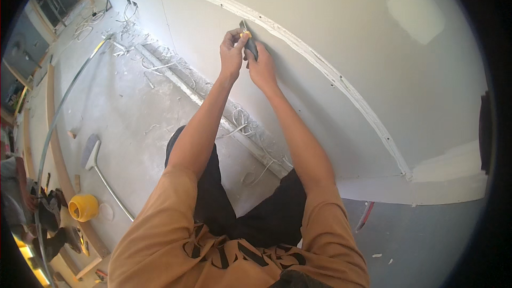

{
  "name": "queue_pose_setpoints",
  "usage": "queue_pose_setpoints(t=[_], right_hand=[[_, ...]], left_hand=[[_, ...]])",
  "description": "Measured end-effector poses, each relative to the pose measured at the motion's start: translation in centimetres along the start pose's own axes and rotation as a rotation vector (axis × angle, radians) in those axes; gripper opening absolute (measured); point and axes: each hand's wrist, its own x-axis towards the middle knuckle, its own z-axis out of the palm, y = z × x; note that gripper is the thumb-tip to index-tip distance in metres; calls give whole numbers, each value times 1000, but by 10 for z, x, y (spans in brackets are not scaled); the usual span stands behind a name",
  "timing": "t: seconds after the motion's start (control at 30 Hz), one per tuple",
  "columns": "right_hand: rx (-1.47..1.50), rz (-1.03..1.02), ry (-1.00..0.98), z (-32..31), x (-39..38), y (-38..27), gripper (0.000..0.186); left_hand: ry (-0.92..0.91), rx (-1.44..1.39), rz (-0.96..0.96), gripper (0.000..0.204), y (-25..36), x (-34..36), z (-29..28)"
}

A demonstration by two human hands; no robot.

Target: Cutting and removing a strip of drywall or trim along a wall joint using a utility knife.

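Observation:
Both my hands meet in front of a grey plasterboard wall (298, 69), just below a long white plastered seam (320, 62). My right hand (262, 67) is closed around the dark handle of a utility knife (252, 48) with a yellow part near its head. The thumb and fingers of my left hand (231, 50) pinch the knife by that yellow part. Its metal tip points up toward the seam; whether it touches the wall I cannot tell. The left fingers partly cover the knife's head.
A metal track (178, 81) lies along the foot of the wall amid rubble and loose white wires (241, 120). On the floor to the left are a long-handled broom (92, 152), a yellow bucket (85, 207), a long bent pipe (56, 120) and timber (50, 93).

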Motion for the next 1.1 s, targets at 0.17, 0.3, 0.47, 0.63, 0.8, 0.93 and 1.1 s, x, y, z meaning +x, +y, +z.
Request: queue_pose_setpoints(t=[0.17,0.3,0.47,0.63,0.8,0.93,1.1], right_hand=[[-106,-235,198,25,22,-7,32],[18,-246,206,26,27,6,34],[9,-247,212,22,23,3,32],[-3,-252,231,20,21,3,32],[0,-243,241,18,20,13,34],[24,-268,241,15,14,17,34],[53,-236,241,11,8,16,32]], left_hand=[[149,56,169,43,-14,12,2],[214,94,189,48,-15,12,9],[187,176,207,51,-5,5,12],[200,177,236,52,-3,2,17],[190,159,238,51,-6,-3,24],[182,124,219,50,-7,-8,25],[162,168,268,49,-11,-10,27]])
